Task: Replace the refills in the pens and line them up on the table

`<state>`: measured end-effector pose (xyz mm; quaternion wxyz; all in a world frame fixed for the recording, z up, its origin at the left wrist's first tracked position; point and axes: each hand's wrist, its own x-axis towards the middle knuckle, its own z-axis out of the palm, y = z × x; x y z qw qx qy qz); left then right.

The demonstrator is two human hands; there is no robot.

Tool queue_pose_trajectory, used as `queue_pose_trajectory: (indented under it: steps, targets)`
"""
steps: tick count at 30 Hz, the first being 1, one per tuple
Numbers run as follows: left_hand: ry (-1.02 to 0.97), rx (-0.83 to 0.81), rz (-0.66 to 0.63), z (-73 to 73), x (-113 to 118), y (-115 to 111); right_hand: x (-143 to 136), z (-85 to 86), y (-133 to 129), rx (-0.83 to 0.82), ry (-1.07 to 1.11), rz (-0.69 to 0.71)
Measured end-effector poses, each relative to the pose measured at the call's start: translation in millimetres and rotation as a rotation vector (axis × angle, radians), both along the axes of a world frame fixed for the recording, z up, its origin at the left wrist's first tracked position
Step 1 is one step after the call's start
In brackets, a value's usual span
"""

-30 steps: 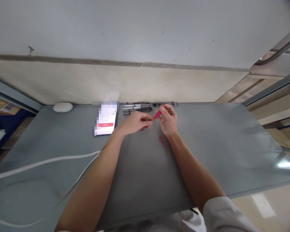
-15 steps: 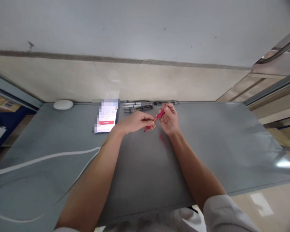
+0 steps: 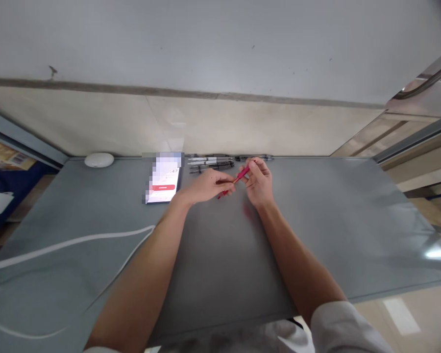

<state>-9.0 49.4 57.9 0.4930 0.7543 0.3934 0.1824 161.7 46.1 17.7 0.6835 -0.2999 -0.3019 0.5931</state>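
Between both hands a red pen (image 3: 243, 172) is held at a slant above the grey table (image 3: 220, 255). My left hand (image 3: 209, 186) pinches its lower part, and the red lower end sticks out below the fingers. Around the pink-red upper part, the fingers of my right hand (image 3: 260, 181) are closed. Part of the pen is hidden by my fingers. Just beyond the hands, several black and clear pens (image 3: 211, 162) lie along the wall, with a few more dark pens (image 3: 266, 157) behind my right hand.
Left of the hands lies a lit phone (image 3: 164, 181), partly pixelated. A white rounded case (image 3: 99, 160) is by the wall at the far left. White cable (image 3: 77, 239) crosses the table's left side near my left forearm. The pale wall (image 3: 242, 127) borders the table's back edge.
The view has shifted slightly. Both hands keep hold of the red pen in nearly the same pose; nothing has been let go.
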Motion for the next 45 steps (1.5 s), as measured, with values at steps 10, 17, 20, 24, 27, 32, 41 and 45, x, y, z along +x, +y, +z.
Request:
queue_pose_trajectory:
  steps: [10,17,20,24,27,32,41,45]
  targets:
    - [-0.085,-0.13,-0.111,3.6,-3.1,-2.1,3.6,-4.5,-0.3,0.065,0.03,0.105]
    - [-0.039,-0.032,-0.025,1.0,-0.4,-1.2,-0.9,-3.6,0.1,0.033,0.063,0.032]
    - [-0.021,-0.017,-0.003,0.8,-0.9,-0.9,-1.1,-2.6,-0.1,0.014,0.064,0.009]
    - [-0.032,-0.072,-0.019,-0.1,-3.4,0.5,2.1,-2.5,-0.5,0.023,0.047,0.07]
    - [-0.059,-0.144,-0.066,0.7,-5.2,0.9,4.3,-3.0,-0.7,0.04,0.045,0.115]
    - [-0.09,-0.226,-0.159,5.4,-5.1,-1.6,5.5,-4.5,-1.7,0.079,0.064,0.175]
    - [-0.08,-0.145,-0.095,1.2,-1.2,-0.6,4.9,-6.7,0.1,0.064,0.05,0.12]
    - [-0.056,-0.067,-0.019,-1.5,1.5,-0.3,1.9,-4.6,1.1,0.026,0.03,0.046]
